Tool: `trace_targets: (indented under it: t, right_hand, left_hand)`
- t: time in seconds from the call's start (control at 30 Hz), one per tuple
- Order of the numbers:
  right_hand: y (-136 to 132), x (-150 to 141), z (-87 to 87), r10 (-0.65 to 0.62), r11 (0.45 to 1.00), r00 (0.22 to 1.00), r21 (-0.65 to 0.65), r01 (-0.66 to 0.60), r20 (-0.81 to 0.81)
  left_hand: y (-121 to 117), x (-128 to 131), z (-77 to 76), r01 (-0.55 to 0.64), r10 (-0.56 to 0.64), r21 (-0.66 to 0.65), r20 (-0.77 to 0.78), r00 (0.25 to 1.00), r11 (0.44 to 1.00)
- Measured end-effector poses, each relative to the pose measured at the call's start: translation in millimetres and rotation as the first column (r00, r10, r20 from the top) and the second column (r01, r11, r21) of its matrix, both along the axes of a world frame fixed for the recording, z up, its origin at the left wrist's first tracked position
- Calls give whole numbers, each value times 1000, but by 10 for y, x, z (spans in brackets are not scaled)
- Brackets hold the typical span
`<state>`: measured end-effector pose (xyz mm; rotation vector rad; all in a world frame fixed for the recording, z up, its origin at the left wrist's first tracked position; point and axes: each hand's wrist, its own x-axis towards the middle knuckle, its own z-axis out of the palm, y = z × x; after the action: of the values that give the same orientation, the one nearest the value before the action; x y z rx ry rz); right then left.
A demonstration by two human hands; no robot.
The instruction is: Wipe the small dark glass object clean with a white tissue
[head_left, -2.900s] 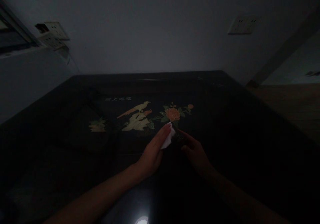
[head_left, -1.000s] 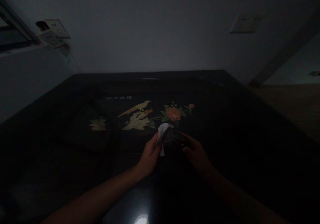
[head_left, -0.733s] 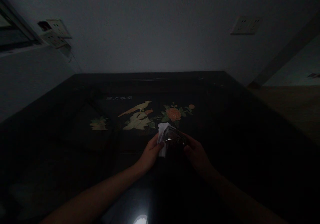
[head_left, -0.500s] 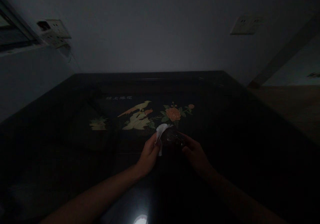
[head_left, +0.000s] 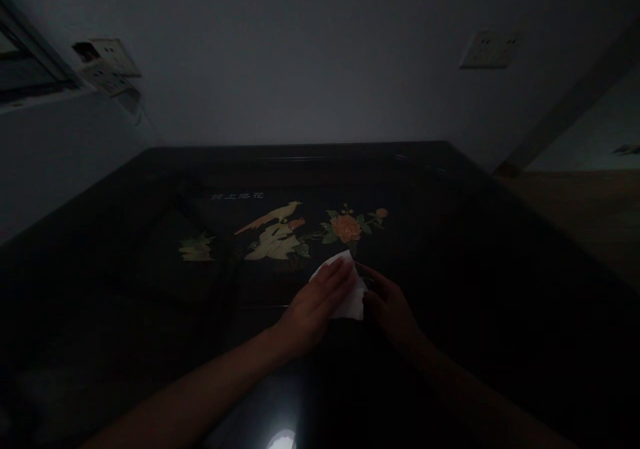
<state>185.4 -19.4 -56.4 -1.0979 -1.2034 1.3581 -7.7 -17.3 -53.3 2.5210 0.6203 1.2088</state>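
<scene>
White tissue (head_left: 353, 306) sits just nearside of the orange flower (head_left: 346, 229) on the dark table (head_left: 435, 242); long axis unclear. Left hand (head_left: 315, 302) is nearer: fingers together, holding it. Right hand (head_left: 393, 305), nearside-right of flower: can't tell grip.

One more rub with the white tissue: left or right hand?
Left, I'd say. The left hand has its fingers laid across the white tissue. The right hand, just beside it, seems busy gripping a dark glossy object, mostly hidden by the tissue.
</scene>
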Motion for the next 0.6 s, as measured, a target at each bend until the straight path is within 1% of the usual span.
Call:
trace_targets:
  t: [0.03,0.1,0.13,0.2,0.27,0.33,0.4,0.47,0.6]
  right_hand:
    - [-1,-3,-1,-2,1000,1000,-1,2,-4]
    - [-5,-5,12,-4,1000,1000,3,4,1]
    - [-8,-2,23,-6,1000,1000,9,6,7]
    - [-16,8,48,-15,999,1000,29,15,24]
    - [-23,21,64,-11,999,999,49,8,49]
    - [-26,29,67,10,998,998,61,-14,66]
    - [-26,28,56,33,998,997,59,-37,63]
    - [-22,20,37,38,998,998,55,-40,43]
    - [-13,-1,13,50,996,999,70,-50,3]
  left_hand:
    - [-13,3,5,1,-1,-34,10,1000,999]
    - [-47,14,36,-2,11,-156,53,999,988]
    - [-63,22,58,-8,29,-230,86,996,973]
    - [-87,42,102,-22,93,-382,170,981,924]
    - [-92,64,131,-39,198,-543,238,951,839]
    - [-75,81,135,-40,300,-693,259,918,720]
    - [-43,93,114,-12,366,-795,265,892,606]
    - [-4,102,76,61,389,-852,300,871,520]
    - [56,118,2,241,429,-909,378,820,340]
